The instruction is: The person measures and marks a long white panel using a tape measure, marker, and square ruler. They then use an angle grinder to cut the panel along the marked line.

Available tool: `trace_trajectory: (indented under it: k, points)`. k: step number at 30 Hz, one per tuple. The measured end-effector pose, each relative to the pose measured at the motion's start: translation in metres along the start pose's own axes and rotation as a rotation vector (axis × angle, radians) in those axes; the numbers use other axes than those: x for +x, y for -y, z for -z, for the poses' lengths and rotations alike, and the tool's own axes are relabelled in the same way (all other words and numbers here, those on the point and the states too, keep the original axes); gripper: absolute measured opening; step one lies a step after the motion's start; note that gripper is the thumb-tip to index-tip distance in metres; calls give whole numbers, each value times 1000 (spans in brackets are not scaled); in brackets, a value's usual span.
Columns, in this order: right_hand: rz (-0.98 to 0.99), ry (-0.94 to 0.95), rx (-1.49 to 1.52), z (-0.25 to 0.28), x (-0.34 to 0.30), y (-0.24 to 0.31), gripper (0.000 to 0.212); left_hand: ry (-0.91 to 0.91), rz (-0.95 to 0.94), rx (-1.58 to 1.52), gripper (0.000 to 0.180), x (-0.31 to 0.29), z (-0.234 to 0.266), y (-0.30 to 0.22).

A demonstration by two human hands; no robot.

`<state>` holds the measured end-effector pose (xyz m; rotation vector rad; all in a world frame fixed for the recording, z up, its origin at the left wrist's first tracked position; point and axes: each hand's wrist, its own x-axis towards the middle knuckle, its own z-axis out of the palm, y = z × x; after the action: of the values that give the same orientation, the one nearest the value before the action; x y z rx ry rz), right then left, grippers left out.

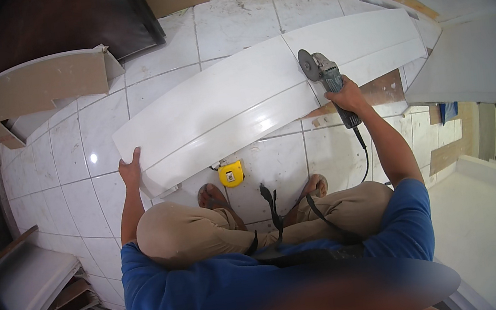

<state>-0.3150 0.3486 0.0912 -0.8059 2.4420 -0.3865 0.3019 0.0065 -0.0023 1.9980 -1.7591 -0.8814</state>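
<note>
A long white panel [205, 110] lies slantwise in front of me, with a line along its length and a thin dark line across it. My right hand [349, 94] is wrapped round the body of an angle grinder [333, 79]. Its disc [309, 65] is over the panel beside the crosswise line; whether it touches the surface I cannot tell. At the panel's left end, my left hand [130, 167] grips the edge, thumb on top and fingers mostly hidden. A yellow tape measure [231, 174] rests on the floor between my feet and the panel.
The grinder's black cord [364, 156] runs down toward my right knee. Brown board [384, 90] shows under the panel's right part. Cut board pieces [41, 87] stand at the far left. A white panel [489, 206] is at right, and stacked scraps [71, 300] at lower left.
</note>
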Motion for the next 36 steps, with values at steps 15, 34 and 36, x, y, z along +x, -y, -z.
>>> trace_trajectory:
  k: [15,34,36]
  points:
    - [-32,48,3,8,-18,-1,73,1,9,-45,76,-5,0,-7]
    - [-32,32,-6,4,-12,-1,72,30,-3,-65,82,-1,-2,3]
    - [-22,34,1,4,-11,1,72,8,-8,-64,79,1,-1,6]
